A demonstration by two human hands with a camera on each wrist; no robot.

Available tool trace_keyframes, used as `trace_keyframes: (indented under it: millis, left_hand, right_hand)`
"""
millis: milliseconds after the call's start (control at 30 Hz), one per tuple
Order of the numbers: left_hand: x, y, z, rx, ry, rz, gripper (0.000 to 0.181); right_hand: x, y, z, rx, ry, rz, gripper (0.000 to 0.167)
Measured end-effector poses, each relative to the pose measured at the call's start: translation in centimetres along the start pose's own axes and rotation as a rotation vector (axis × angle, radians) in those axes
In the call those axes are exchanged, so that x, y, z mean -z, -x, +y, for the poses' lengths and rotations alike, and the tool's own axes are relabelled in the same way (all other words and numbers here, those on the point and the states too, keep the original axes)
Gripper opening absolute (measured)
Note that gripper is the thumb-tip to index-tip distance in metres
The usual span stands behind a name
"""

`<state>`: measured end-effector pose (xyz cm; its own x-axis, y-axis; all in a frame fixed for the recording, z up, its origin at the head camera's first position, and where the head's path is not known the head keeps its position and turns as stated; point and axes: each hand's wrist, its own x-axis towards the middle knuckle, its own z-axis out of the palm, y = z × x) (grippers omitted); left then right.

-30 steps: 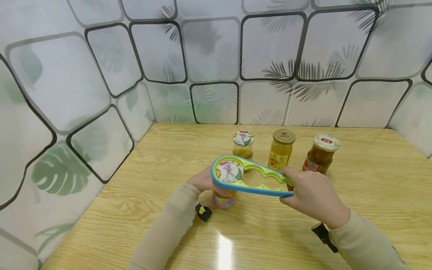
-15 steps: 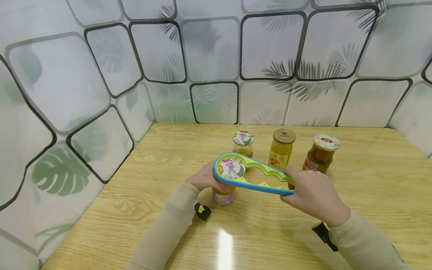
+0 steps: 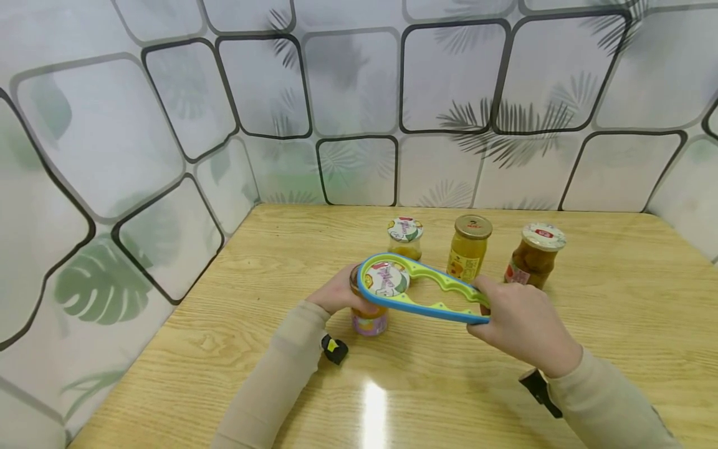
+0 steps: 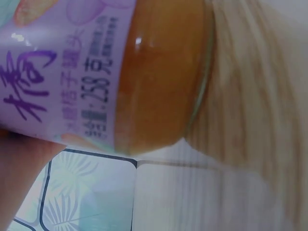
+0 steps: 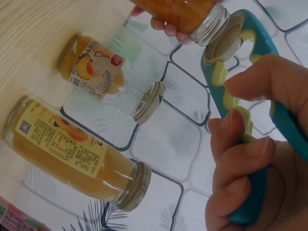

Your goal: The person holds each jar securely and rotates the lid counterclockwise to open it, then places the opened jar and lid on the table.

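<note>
In the head view my left hand (image 3: 339, 292) holds a glass jar (image 3: 370, 323) of orange fruit with a purple label, upright above or on the table. My right hand (image 3: 516, 324) grips the handles of a blue-and-green jar opener (image 3: 423, 310). A patterned white lid (image 3: 387, 279) sits in the opener's loop. In the right wrist view, the lid's inner side (image 5: 226, 45) faces the jar's bare threaded mouth (image 5: 211, 25), a little apart from it. The left wrist view shows the jar's label (image 4: 62, 72) close up; most of the left hand is hidden there.
Behind the hands stand three lidded jars on the wooden table (image 3: 185, 355): a small one (image 3: 405, 240) with a patterned lid, a taller yellow one (image 3: 468, 249) with a gold lid, and a dark amber one (image 3: 533, 259). A patterned backdrop (image 3: 359, 93) encloses the table.
The opener with the lid has shifted slightly right and away from me. The jar has moved slightly left, and its rim now shows beside the lid, which has come off.
</note>
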<state>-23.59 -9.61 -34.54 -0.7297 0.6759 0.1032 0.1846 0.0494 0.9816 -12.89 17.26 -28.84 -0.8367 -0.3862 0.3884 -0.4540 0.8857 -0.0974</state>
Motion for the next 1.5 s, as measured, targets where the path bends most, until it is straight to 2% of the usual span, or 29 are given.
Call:
trace_keyframes:
  millis: [200,267,433,567,833,1033,1433,1500]
  left_hand:
    - [0.3,0.0,-0.3,-0.007,-0.012,0.037,0.069]
    - [0.4,-0.1,-0.3,-0.013,-0.04,0.054,0.067]
    - [0.7,-0.2,-0.2,-0.013,-0.155,0.156,0.06]
    - [1.0,-0.2,-0.2,0.0,-0.178,0.217,0.056]
    - [1.9,0.0,-0.2,0.04,-0.157,0.317,0.06]
    - [2.8,0.2,-0.4,0.108,-0.191,0.431,0.064]
    - [3.9,0.7,-0.2,0.141,-0.271,0.598,0.06]
    - [3.8,0.9,0.3,0.149,-0.277,0.611,0.06]
  right_hand:
    - [0.0,0.0,0.0,-0.002,0.001,0.001,0.036]
    - [0.0,0.0,0.0,-0.002,-0.001,-0.001,0.036]
    - [0.1,0.0,0.1,-0.004,-0.001,-0.006,0.037]
    - [0.1,0.0,0.1,-0.012,0.007,-0.009,0.036]
    - [0.0,-0.1,0.1,-0.016,0.001,-0.002,0.034]
    - [-0.1,-0.1,0.2,-0.021,-0.005,-0.006,0.034]
    - [-0.2,-0.2,0.3,-0.027,-0.009,-0.03,0.035]
    - [-0.3,-0.2,0.3,-0.024,-0.008,-0.028,0.035]
